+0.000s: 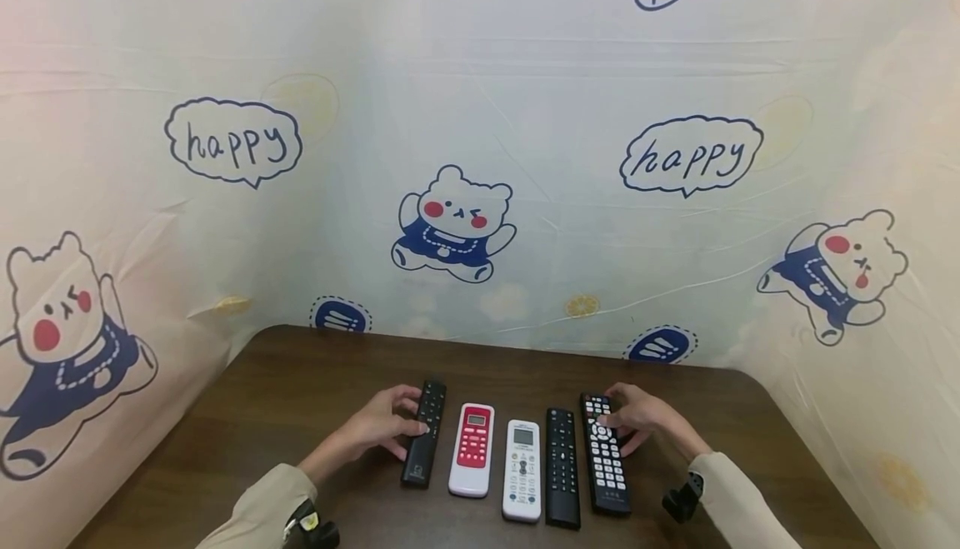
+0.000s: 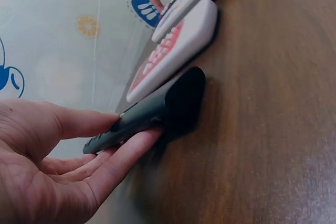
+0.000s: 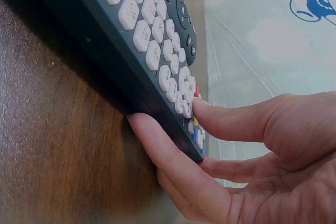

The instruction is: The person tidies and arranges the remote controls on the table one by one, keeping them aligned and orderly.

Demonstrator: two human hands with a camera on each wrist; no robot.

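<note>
At the left end of a row of remotes, my left hand (image 1: 381,424) pinches a slim black remote control (image 1: 424,441). Its thumb (image 2: 89,123) lies on the button face, while the other fingers reach along the side and underneath. At the right end, my right hand (image 1: 643,417) grips a black remote control with white buttons (image 1: 609,470). There the thumb (image 3: 236,119) presses on the top face among the buttons, and the fingers bend against the outer edge and underside. The far fingertips of both hands are partly hidden by the remotes.
Between the hands lie a white remote with a red face (image 1: 471,482), a white remote with a small screen (image 1: 522,495) and another black remote (image 1: 562,503). All are on a brown wooden table (image 1: 300,391). A patterned cloth (image 1: 555,241) hangs behind and beside it.
</note>
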